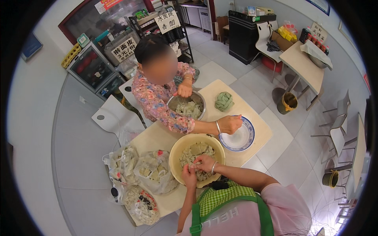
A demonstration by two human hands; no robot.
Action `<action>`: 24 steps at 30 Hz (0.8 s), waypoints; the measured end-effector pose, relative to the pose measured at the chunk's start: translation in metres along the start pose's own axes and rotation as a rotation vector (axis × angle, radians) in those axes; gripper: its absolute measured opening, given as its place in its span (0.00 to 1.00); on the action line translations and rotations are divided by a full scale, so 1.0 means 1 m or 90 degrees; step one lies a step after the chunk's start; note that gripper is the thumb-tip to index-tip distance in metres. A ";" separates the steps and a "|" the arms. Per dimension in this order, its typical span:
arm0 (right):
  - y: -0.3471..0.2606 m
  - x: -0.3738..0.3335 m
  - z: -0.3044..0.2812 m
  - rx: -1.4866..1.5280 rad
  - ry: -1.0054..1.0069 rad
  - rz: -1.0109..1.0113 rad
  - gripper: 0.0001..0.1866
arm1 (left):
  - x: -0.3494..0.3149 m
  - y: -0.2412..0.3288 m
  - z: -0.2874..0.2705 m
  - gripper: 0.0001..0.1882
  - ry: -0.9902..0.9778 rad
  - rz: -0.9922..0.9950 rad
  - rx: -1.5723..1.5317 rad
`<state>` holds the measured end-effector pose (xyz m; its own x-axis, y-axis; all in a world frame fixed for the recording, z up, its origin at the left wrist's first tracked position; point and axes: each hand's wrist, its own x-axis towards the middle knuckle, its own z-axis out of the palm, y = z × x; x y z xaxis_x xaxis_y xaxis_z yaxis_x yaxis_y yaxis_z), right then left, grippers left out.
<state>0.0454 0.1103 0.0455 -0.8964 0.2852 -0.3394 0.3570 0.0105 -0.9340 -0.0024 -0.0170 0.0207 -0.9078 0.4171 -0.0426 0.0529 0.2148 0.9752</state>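
Over a large yellow basin (pixel 173 157) my two hands meet, their fingers pinched together. Between my left hand (pixel 189 177) and my right hand (pixel 206 163) is a small pale piece of food (pixel 193 166), whose kind I cannot make out. Pale crumbled food and flat pieces (pixel 199 148) lie in the basin below. Across the table a person in a flowered shirt (pixel 147 94) holds one closed hand (pixel 230 124) over a blue-rimmed white bowl (pixel 249 145). That person's other hand (pixel 184 88) is above a steel bowl (pixel 202 104) of similar pale pieces.
Clear plastic bags of pale food pieces (pixel 155 173) crowd the table's left side, with another full bag (pixel 141 206) near its front edge. A bundled green cloth (pixel 224 101) lies at the far right of the table (pixel 258 128). White chairs (pixel 108 118) stand at the left.
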 end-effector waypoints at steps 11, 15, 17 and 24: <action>0.016 0.011 0.002 -0.305 0.149 -0.141 0.09 | -0.007 0.008 0.000 0.18 -0.088 -0.035 0.112; 0.020 0.016 -0.012 -0.207 0.187 0.013 0.09 | -0.006 0.010 -0.004 0.17 -0.070 -0.006 0.138; 0.012 0.013 -0.013 -0.159 0.143 0.065 0.10 | -0.003 -0.006 -0.010 0.15 -0.060 -0.027 0.117; -0.001 0.002 -0.002 -0.234 0.002 -0.205 0.12 | 0.003 -0.017 -0.008 0.10 -0.152 -0.120 -0.007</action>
<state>0.0434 0.1130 0.0464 -0.9760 0.2141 -0.0385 0.1310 0.4369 -0.8899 -0.0089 -0.0261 0.0057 -0.7775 0.5674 -0.2711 -0.1123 0.2989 0.9477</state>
